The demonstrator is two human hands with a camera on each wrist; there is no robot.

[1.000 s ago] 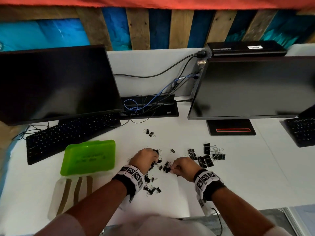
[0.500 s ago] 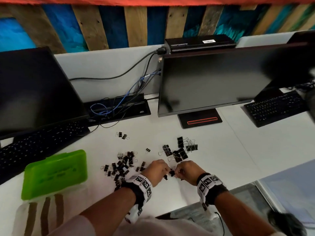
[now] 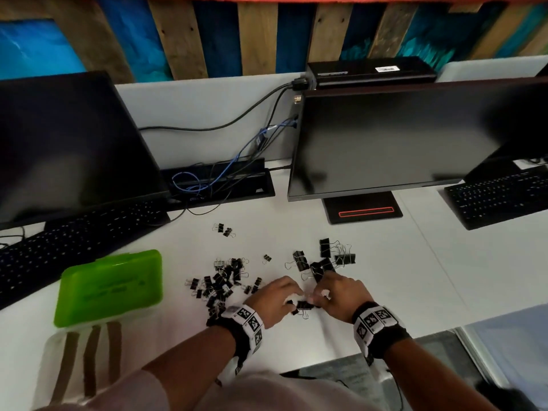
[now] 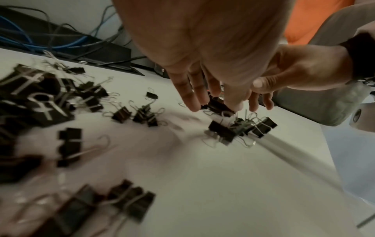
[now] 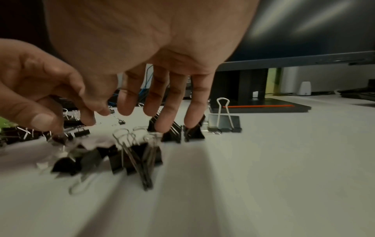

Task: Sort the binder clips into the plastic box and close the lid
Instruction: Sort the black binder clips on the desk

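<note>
From the head camera I see my left hand [image 3: 274, 301] and my right hand [image 3: 341, 298] close together over the white desk [image 3: 415, 277], near its front edge, both bent over a few black binder clips [image 3: 304, 306] lying between them. My fingers are curled downward there, but from this view I cannot tell if they really pinch a clip. A pile of small clips [image 3: 221, 284] lies to the left of my left hand, and some larger clips [image 3: 324, 258] lie just behind my right hand. The green plastic box [image 3: 111, 287] sits far to the left, with its lid closed, in front of a black keyboard [image 3: 74, 244]. From the left wrist camera, my left fingers [image 4: 187, 94] hang down almost straight and a little spread over a clip [image 4: 218, 105], and the right hand [image 4: 300, 70] comes from the other side with its thumb close to mine. From the right wrist camera, my right fingers [image 5: 162, 99] point down, spread apart, their tips at the standing clips [image 5: 174, 133]; the left hand [image 5: 40, 89] is curled at the left, its thumb down on a small clip [image 5: 77, 133].
</note>
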